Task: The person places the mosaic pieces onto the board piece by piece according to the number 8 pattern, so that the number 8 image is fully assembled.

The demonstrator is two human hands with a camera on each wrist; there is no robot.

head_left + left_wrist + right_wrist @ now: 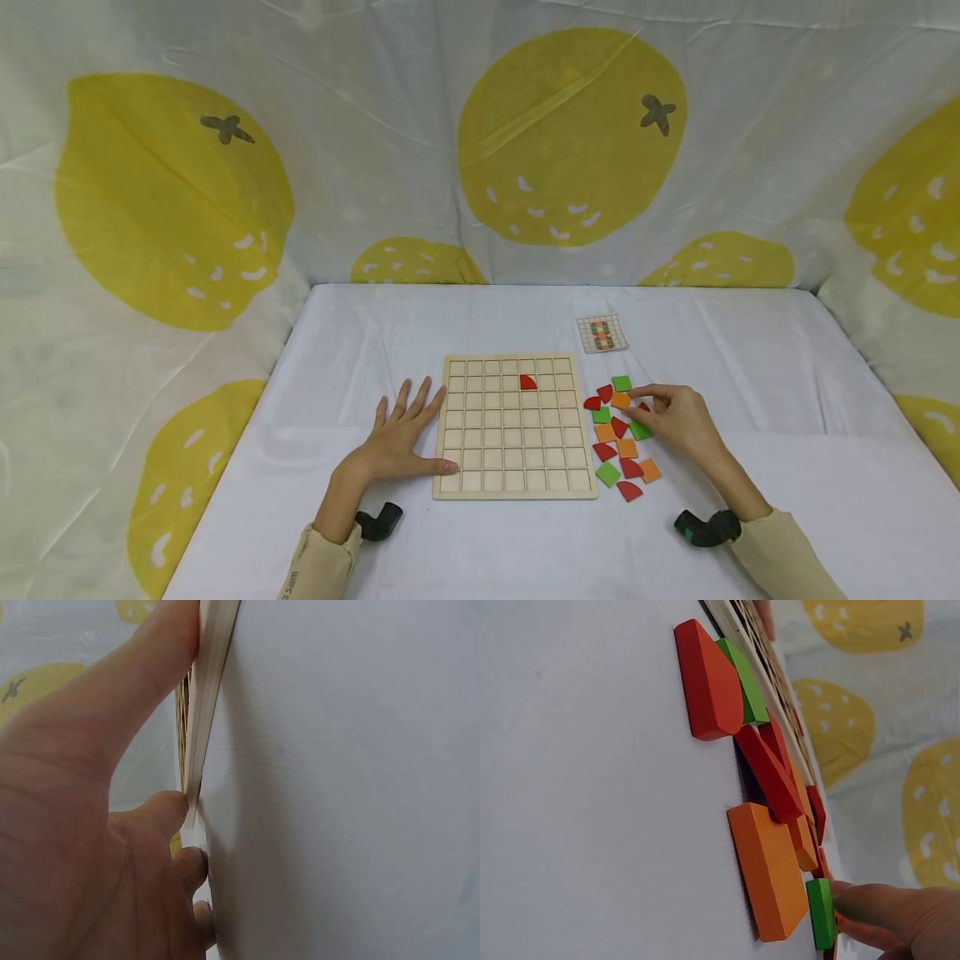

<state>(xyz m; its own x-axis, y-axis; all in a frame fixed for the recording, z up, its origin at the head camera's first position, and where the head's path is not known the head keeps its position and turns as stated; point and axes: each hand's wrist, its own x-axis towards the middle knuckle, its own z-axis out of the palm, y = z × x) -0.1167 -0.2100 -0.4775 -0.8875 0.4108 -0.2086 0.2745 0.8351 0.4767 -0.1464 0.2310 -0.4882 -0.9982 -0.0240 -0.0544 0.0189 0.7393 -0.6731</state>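
A square wooden grid board (513, 429) lies on the white cloth, with one red quarter-circle tile (528, 382) in an upper cell. My left hand (393, 442) is spread at the board's left side. Its thumb rests over the lower left corner, and its index fingertip touches the left edge. To the right of the board, my right hand (678, 421) reaches into loose tiles. Thumb and index finger pinch an orange square tile (621, 401) at its right side. A green tile (821, 913) partly hides these fingertips in the right wrist view.
Several red quarter-circle, green and orange square tiles lie scattered right of the board, including a green square (608, 474) and a red quarter-circle (630, 491). A small pattern card (602, 333) lies behind them. A lemon-print curtain (375, 167) encloses the table's back and sides.
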